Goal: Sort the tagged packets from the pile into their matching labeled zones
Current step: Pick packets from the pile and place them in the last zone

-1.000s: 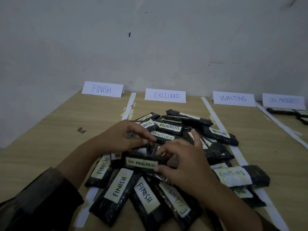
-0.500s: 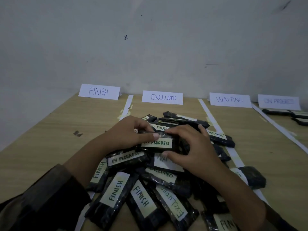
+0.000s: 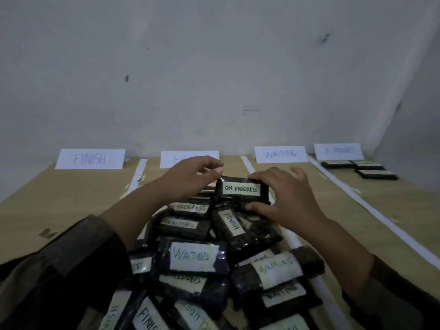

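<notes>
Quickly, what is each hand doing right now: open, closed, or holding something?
Left hand: closed, pinching the top left corner of the ON PROGRESS packet.
Right hand: closed on the same packet's right end, thumb below, fingers above.

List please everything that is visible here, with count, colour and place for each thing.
Held packet: one, black, tag ON PROGRESS, lifted above the pile between both hands.
Pile: many black packets with pale tags, centre front of the table; exact count cannot be told.
Sorted packets: three, black, far right zone.
Zone signs: four, white, along the wall: FINISH, one half hidden by the left hand, WAITING, one blurred at far right.
Strips: three, white, dividing the zones.
Table: one, light wood.
Wall: grey-white, behind.
Sleeves: two, dark, bottom corners.
Left hand: pinching the packet's top left.
Right hand: gripping its right end.
</notes>
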A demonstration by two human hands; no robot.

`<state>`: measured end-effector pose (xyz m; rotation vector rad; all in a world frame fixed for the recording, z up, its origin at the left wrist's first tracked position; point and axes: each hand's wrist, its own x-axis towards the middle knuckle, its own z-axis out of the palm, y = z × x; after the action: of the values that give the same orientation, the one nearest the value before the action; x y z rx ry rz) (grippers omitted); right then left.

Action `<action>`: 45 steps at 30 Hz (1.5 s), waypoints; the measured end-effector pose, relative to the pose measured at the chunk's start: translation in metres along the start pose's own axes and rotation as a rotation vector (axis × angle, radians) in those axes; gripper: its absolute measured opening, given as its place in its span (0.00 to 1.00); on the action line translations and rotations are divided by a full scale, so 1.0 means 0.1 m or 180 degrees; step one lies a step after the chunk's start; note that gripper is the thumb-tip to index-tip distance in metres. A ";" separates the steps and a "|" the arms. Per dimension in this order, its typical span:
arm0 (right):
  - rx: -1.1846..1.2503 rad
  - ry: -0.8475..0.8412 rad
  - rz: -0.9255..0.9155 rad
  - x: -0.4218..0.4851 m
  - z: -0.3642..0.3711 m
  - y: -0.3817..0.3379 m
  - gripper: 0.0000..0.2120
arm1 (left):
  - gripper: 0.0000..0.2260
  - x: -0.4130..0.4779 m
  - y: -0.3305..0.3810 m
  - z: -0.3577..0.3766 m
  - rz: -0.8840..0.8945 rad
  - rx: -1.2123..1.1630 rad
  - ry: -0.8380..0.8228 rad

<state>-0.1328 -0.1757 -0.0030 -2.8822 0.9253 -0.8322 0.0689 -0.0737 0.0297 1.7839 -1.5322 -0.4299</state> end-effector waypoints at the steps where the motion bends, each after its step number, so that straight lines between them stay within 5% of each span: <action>1: -0.0080 -0.0030 0.0093 0.01 -0.04 0.12 0.29 | 0.13 0.09 0.04 0.04 0.0066 0.0136 0.0005; 8: -0.0550 -0.0074 0.0740 -0.01 -0.23 1.03 0.29 | 0.22 0.72 0.31 0.57 0.0667 0.1622 -0.0119; 13: -0.0681 -0.0200 0.1082 -0.06 -0.32 1.65 0.30 | 0.24 1.14 0.53 1.06 0.0772 0.2034 -0.0371; 27: -0.1255 -0.0617 0.1707 0.05 -0.24 3.18 0.28 | 0.24 2.04 0.85 2.40 0.0836 0.2121 -0.0787; 45: -0.1267 -0.1506 0.1527 0.59 0.12 4.03 0.26 | 0.24 2.78 0.70 3.06 0.0628 0.1996 -0.1020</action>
<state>-0.3047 -0.5423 -0.0484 -2.7248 1.7438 0.0780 -0.1206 -0.4336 -0.0698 2.0587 -2.2278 -0.1425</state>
